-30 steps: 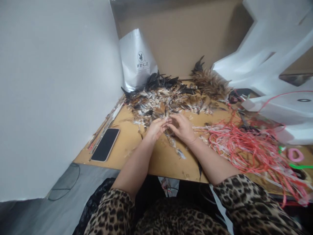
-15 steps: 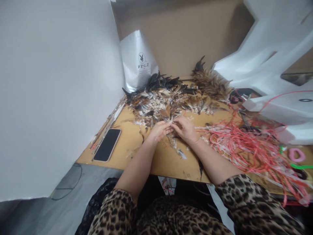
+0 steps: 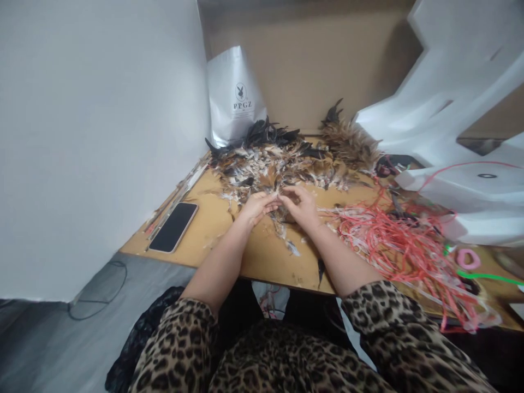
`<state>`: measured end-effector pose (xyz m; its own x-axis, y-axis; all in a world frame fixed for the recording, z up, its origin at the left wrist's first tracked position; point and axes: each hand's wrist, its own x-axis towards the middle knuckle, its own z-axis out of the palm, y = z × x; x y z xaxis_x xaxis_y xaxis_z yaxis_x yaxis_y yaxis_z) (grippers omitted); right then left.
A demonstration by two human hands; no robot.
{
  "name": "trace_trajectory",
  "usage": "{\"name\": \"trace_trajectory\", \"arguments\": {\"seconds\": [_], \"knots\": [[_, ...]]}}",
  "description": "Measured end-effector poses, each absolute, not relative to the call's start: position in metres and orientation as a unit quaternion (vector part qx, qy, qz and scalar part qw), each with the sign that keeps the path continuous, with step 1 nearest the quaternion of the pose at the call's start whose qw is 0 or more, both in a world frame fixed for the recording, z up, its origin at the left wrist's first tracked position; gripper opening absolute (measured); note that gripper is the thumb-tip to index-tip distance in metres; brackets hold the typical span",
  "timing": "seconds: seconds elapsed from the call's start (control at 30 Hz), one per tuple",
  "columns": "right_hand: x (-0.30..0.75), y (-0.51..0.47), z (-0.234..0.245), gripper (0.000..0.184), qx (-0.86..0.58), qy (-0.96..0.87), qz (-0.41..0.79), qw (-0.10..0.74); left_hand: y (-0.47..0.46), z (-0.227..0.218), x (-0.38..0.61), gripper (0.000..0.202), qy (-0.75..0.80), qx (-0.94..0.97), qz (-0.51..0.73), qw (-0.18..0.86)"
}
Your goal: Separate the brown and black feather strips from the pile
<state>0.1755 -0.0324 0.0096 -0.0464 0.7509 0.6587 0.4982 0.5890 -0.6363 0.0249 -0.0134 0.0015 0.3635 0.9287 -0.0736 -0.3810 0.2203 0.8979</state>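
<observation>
My left hand (image 3: 258, 207) is closed in a pinch around the base of a small bunch of brown feathers (image 3: 269, 179), whose tips point away from me. Beside it, the thumb and forefinger of my right hand (image 3: 301, 206) meet at the same base; what they pinch there is too small to make out. Just beyond both hands spreads a pile of loose feathers (image 3: 245, 168), brown, white and black. A few stray feathers (image 3: 292, 248) lie on the table below my hands.
A black phone (image 3: 173, 227) lies at the left of the wooden table (image 3: 266, 268). Tangled red and white ribbons (image 3: 393, 240) cover its right side, near a pink ring (image 3: 468, 259). Behind stand a silver bag (image 3: 233, 98), a brown feather bundle (image 3: 352, 139) and a white machine (image 3: 446, 93).
The view has shifted slightly. My hands stay together at the feather bunch, with the right fingers a little more spread than before. The pile and ribbons look the same.
</observation>
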Motion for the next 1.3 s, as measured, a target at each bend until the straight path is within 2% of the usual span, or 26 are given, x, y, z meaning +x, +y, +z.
{"name": "trace_trajectory", "arguments": {"seconds": [0.07, 0.23, 0.5, 0.67, 0.77, 0.87, 0.97, 1.1, 1.2, 1.3], "knots": [[0.175, -0.031, 0.011, 0.029, -0.451, -0.67, 0.213, 0.55, -0.014, 0.001, 0.026, 0.028, 0.339, 0.45, 0.448, 0.694], [0.176, -0.032, 0.015, 0.033, -0.463, -0.631, 0.381, 0.492, -0.017, 0.002, 0.031, 0.029, 0.366, 0.519, 0.432, 0.64], [0.177, -0.03, 0.016, 0.034, -0.467, -0.549, 0.449, 0.528, -0.018, 0.007, 0.029, 0.023, 0.39, 0.621, 0.413, 0.54], [0.169, -0.029, 0.016, 0.031, -0.432, -0.502, 0.492, 0.565, -0.018, 0.008, 0.032, 0.023, 0.395, 0.606, 0.432, 0.539], [0.167, -0.026, 0.017, 0.03, -0.41, -0.476, 0.541, 0.559, -0.018, 0.008, 0.033, 0.023, 0.394, 0.574, 0.45, 0.559], [0.176, -0.021, 0.026, 0.031, -0.439, -0.485, 0.519, 0.55, -0.014, 0.008, 0.028, 0.024, 0.392, 0.521, 0.493, 0.576], [0.192, -0.012, 0.04, 0.032, -0.494, -0.523, 0.418, 0.555, -0.006, 0.01, 0.02, 0.023, 0.388, 0.441, 0.557, 0.587], [0.211, 0.004, 0.046, 0.024, -0.546, -0.628, 0.303, 0.464, 0.0, 0.013, 0.01, 0.021, 0.363, 0.373, 0.603, 0.605], [0.217, 0.016, 0.037, 0.019, -0.566, -0.677, 0.259, 0.393, -0.001, 0.015, 0.009, 0.02, 0.362, 0.349, 0.609, 0.613], [0.214, 0.023, 0.026, 0.018, -0.575, -0.698, 0.229, 0.361, -0.001, 0.016, 0.009, 0.019, 0.362, 0.343, 0.613, 0.613]]}}
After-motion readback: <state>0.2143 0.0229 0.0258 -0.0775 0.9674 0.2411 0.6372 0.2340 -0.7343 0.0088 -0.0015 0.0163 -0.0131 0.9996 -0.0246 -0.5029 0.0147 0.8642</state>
